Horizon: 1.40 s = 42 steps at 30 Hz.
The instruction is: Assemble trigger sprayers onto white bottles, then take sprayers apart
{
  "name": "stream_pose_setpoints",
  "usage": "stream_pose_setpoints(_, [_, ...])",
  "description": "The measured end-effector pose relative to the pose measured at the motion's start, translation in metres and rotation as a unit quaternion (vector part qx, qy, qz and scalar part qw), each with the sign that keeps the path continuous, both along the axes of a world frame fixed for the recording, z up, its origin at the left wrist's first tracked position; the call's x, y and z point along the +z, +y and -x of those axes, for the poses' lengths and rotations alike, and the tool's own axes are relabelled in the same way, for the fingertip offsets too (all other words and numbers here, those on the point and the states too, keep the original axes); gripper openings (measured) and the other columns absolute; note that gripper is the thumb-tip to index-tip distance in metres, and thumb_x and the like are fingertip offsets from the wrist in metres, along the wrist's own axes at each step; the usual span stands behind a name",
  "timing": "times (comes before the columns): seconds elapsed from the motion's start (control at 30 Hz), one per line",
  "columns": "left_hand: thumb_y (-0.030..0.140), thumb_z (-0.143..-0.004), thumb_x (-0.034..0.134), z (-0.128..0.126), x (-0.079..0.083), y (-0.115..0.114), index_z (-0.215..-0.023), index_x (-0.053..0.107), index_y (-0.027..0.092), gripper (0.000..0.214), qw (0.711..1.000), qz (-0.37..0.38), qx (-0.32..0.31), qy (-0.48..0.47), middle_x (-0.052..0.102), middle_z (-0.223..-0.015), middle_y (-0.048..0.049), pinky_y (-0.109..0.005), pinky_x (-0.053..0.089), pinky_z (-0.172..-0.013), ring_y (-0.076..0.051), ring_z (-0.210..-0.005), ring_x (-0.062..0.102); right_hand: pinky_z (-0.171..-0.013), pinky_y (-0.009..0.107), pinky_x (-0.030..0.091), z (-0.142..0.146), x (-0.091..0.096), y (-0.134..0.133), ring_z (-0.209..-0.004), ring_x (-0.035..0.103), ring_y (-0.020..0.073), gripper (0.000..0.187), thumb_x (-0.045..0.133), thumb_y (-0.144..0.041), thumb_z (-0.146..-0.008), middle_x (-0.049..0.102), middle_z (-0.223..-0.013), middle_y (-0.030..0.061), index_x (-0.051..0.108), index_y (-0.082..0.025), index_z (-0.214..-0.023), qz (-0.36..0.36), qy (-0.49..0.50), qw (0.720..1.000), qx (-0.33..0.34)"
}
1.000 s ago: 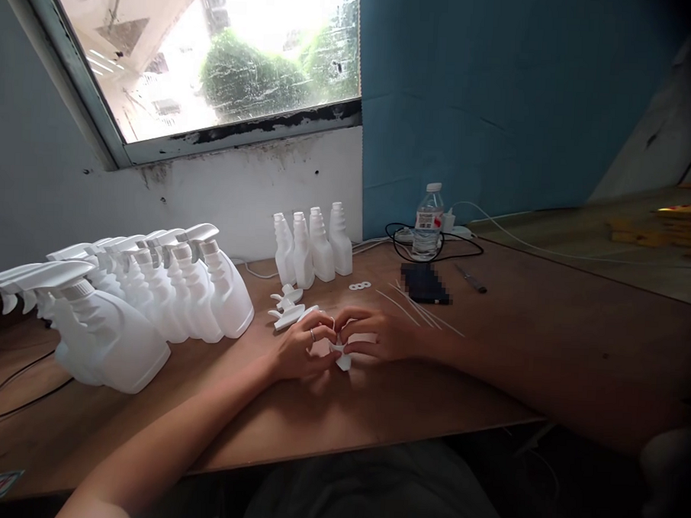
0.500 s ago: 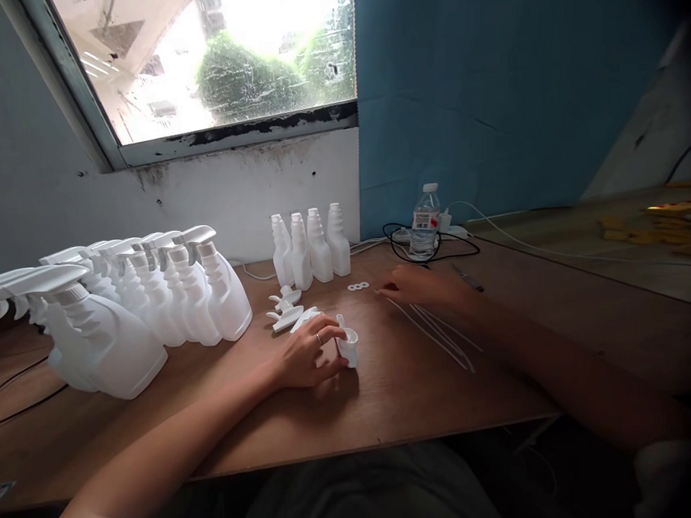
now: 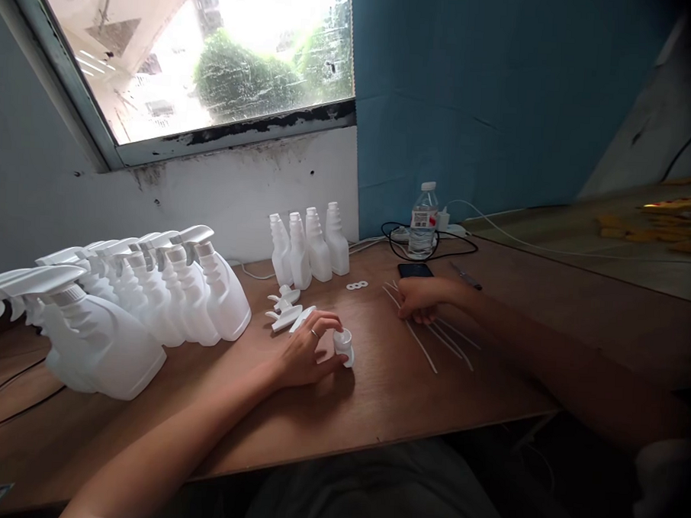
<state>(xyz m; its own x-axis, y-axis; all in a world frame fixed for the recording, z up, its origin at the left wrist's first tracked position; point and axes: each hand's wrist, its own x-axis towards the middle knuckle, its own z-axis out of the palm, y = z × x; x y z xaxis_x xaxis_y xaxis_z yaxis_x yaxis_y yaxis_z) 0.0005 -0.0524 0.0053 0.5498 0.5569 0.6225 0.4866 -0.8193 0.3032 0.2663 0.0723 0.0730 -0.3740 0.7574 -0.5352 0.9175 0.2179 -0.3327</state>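
Note:
My left hand [image 3: 312, 348] rests on the table with its fingers closed around a white trigger sprayer head [image 3: 345, 346], its round collar facing up. My right hand [image 3: 421, 297] has its fingers pinched on a thin white dip tube [image 3: 424, 352], which slants along the tabletop. Several other dip tubes [image 3: 453, 344] lie just right of it, partly under the hand. Beyond the left hand are loose trigger sprayer heads [image 3: 286, 317]. Small white ring gaskets [image 3: 356, 285] lie in a row between the two hands, farther back.
Several capless white bottles [image 3: 320, 250] stand by the wall. At left are rows of bottles with sprayers fitted [image 3: 107, 340]. A water bottle [image 3: 423, 224], black cable [image 3: 389, 234], phone [image 3: 414, 270] and a knife-like tool [image 3: 466, 276] lie toward the back right of the wooden table [image 3: 373, 420].
My right hand has moved right and nearer to me, and one dip tube has swung apart from the others. The phone is uncovered. The sprayer head has turned slightly in my left hand.

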Motion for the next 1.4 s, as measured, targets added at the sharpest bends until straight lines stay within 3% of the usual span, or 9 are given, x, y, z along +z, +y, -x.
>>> stream_pose_setpoints(0.1, [0.026,-0.082,0.069,-0.001,0.001,0.0,-0.112,0.049,0.023,0.036,1.0,-0.013,0.007,0.021,0.054,-0.118,-0.0097,-0.042,0.047,-0.095,-0.024,-0.112,0.052,-0.049,0.024,0.047,0.002,0.003,-0.006,-0.048,0.059,0.0131,0.028,0.069,-0.029,-0.072,0.063,-0.057,0.0089,0.058,-0.008,-0.056,-0.004,-0.014,1.0,-0.004])
stream_pose_setpoints(0.3, [0.028,-0.081,0.071,-0.001,0.004,-0.003,-0.114,0.05,0.024,0.039,0.999,-0.007,0.015,0.035,0.053,-0.121,-0.0101,-0.044,0.045,-0.099,-0.026,-0.117,0.049,-0.043,0.022,0.035,0.012,0.01,-0.019,-0.04,0.05,0.0104,0.029,0.059,-0.02,-0.074,0.057,-0.048,0.0082,0.053,-0.01,-0.047,-0.065,-0.026,0.997,0.01])
stream_pose_setpoints(0.37, [0.028,-0.08,0.072,-0.001,0.004,-0.003,-0.114,0.051,0.024,0.041,0.999,-0.003,0.013,0.039,0.054,-0.121,-0.0102,-0.044,0.045,-0.099,-0.026,-0.117,0.05,-0.041,0.022,0.033,0.014,0.012,-0.022,-0.04,0.05,0.0104,0.029,0.055,-0.022,-0.077,0.059,-0.05,0.0084,0.05,-0.013,-0.05,-0.094,0.032,0.995,0.01])
stream_pose_setpoints(0.43, [0.028,-0.079,0.072,-0.001,0.003,-0.003,-0.113,0.051,0.024,0.04,0.999,0.001,0.005,0.039,0.056,-0.12,-0.0099,-0.045,0.045,-0.1,-0.027,-0.116,0.051,-0.038,0.022,0.031,0.015,0.014,-0.024,-0.038,0.05,0.0099,0.024,0.054,-0.024,-0.079,0.064,-0.057,0.0077,0.045,-0.016,-0.058,-0.106,0.164,0.981,0.016])
stream_pose_setpoints(0.5, [0.028,-0.08,0.071,-0.001,0.0,-0.003,-0.116,0.05,0.023,0.042,0.999,0.031,0.007,0.038,0.058,-0.115,-0.0093,-0.042,0.048,-0.093,-0.024,-0.104,0.056,-0.036,0.02,0.032,0.017,0.014,-0.029,-0.037,0.053,0.0097,0.019,0.054,-0.027,-0.079,0.068,-0.065,0.0065,0.042,-0.018,-0.068,-0.088,0.332,0.938,0.035])
stream_pose_setpoints(0.63, [0.027,-0.083,0.066,-0.001,-0.003,-0.003,-0.132,0.04,0.023,0.056,0.987,0.153,0.039,0.024,0.059,-0.093,-0.0029,-0.027,0.047,-0.06,-0.012,-0.063,0.051,-0.04,0.023,0.048,0.024,0.013,-0.043,-0.043,0.063,0.0161,0.017,0.053,-0.03,-0.082,0.07,-0.067,0.0041,0.04,-0.019,-0.083,-0.041,0.576,0.813,0.076])
stream_pose_setpoints(0.73, [0.031,-0.082,0.068,-0.002,-0.001,-0.003,-0.126,0.05,0.024,0.047,0.987,0.157,0.038,0.023,0.058,-0.104,-0.0055,-0.026,0.048,-0.062,-0.011,-0.069,0.054,-0.046,0.031,0.056,0.03,0.01,-0.052,-0.052,0.069,0.0219,0.017,0.052,-0.032,-0.089,0.072,-0.071,0.003,0.039,-0.02,-0.09,-0.052,0.66,0.743,0.099])
stream_pose_setpoints(0.8, [0.033,-0.082,0.068,-0.003,0.001,-0.004,-0.12,0.056,0.024,0.04,0.988,0.147,0.031,0.023,0.056,-0.114,-0.0074,-0.026,0.049,-0.063,-0.012,-0.072,0.056,-0.051,0.035,0.059,0.033,0.007,-0.056,-0.058,0.072,0.0232,0.016,0.051,-0.032,-0.093,0.073,-0.076,0.0031,0.039,-0.021,-0.093,-0.064,0.68,0.721,0.115])
stream_pose_setpoints(1.4, [0.034,-0.084,0.066,-0.003,-0.002,-0.002,-0.125,0.054,0.026,0.043,0.991,0.123,0.041,0.036,0.057,-0.121,-0.0087,-0.028,0.053,-0.067,-0.016,-0.082,0.062,-0.055,0.033,0.058,0.033,0.004,-0.062,-0.059,0.071,0.0196,0.023,0.055,-0.04,-0.094,0.07,-0.078,0.0019,0.042,-0.022,-0.095,-0.102,0.68,0.715,0.128])
